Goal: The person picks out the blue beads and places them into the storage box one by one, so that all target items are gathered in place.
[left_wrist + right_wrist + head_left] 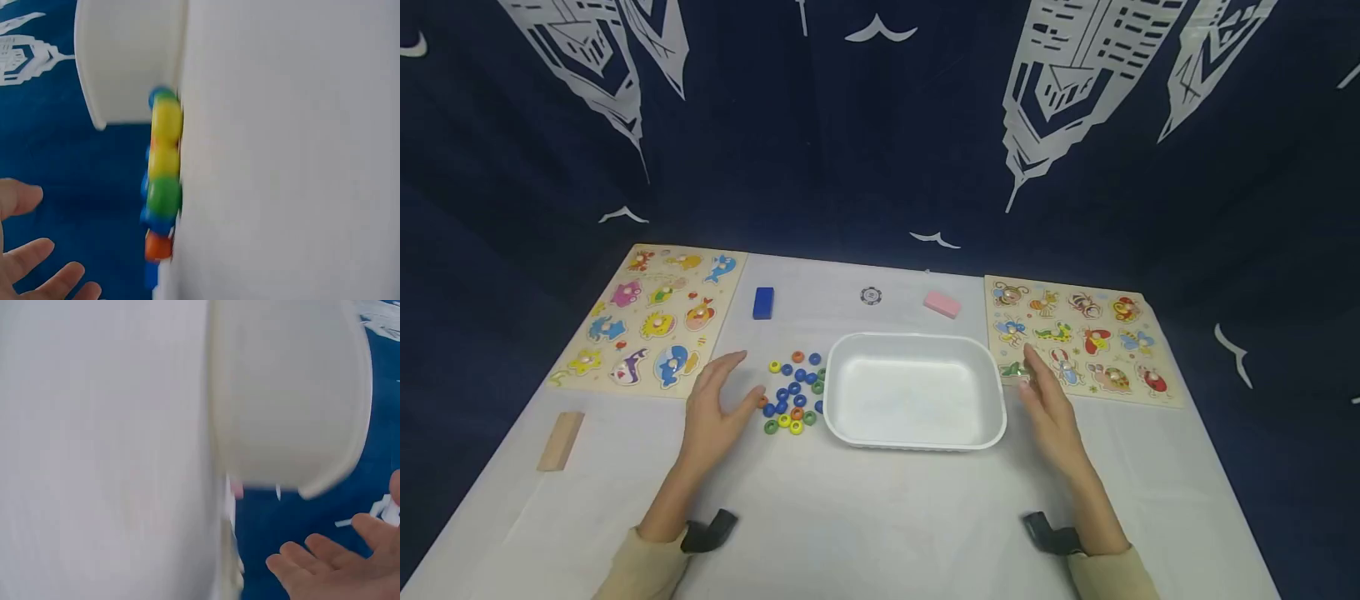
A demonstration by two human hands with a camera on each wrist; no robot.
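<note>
A white plastic tray stands in the middle of the table, nothing inside it. Several blue, green, yellow and orange beads lie loose along its left side; the left wrist view shows these beads from the side. To the left of them is my left hand, fingers spread and holding nothing. My right hand is right of the tray, apart from it, its fingers loosely extended over the corner of an insect puzzle board. The right wrist view shows that hand below the tray's wall.
A sea-animal puzzle board lies at back left, a wooden block in front of it. Behind the tray are a blue block, a poker chip and a pink block. Dark patterned cloth hangs behind.
</note>
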